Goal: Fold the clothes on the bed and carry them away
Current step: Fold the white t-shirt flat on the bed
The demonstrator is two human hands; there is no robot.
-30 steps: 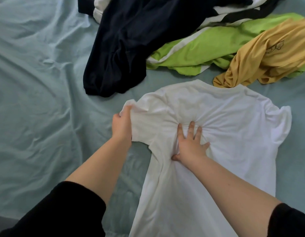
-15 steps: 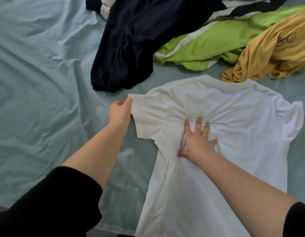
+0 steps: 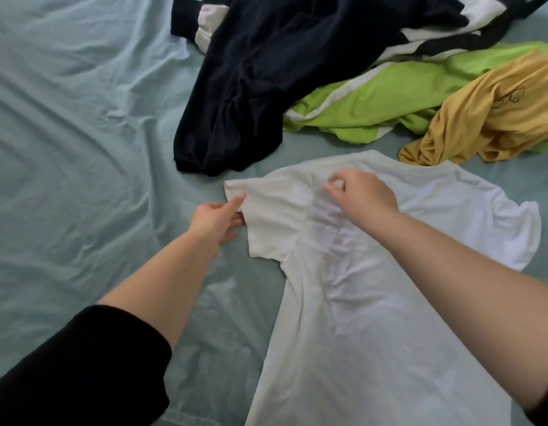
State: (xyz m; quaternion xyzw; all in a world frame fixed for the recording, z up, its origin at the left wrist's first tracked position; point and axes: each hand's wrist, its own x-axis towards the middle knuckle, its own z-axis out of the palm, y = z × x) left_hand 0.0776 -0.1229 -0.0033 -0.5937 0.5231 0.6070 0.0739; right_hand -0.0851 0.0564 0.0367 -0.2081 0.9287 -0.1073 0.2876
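A white T-shirt lies spread flat on the pale blue-green bedsheet, collar away from me. My left hand pinches the hem of its left sleeve between thumb and fingers. Over the left shoulder seam, my right hand has its fingers curled, thumb and forefinger pinching the fabric. Both forearms are bare below black sleeves.
Beyond the T-shirt lies a heap of clothes: a dark navy garment, a black-and-white striped one, a lime-green one and a mustard-yellow one. Wrinkled sheet stretches away to the left.
My right hand lifted off the middle of the shirt, where it pressed flat, and moved up to the left shoulder, now pinching. The left hand keeps the sleeve hem and has drawn it out flatter.
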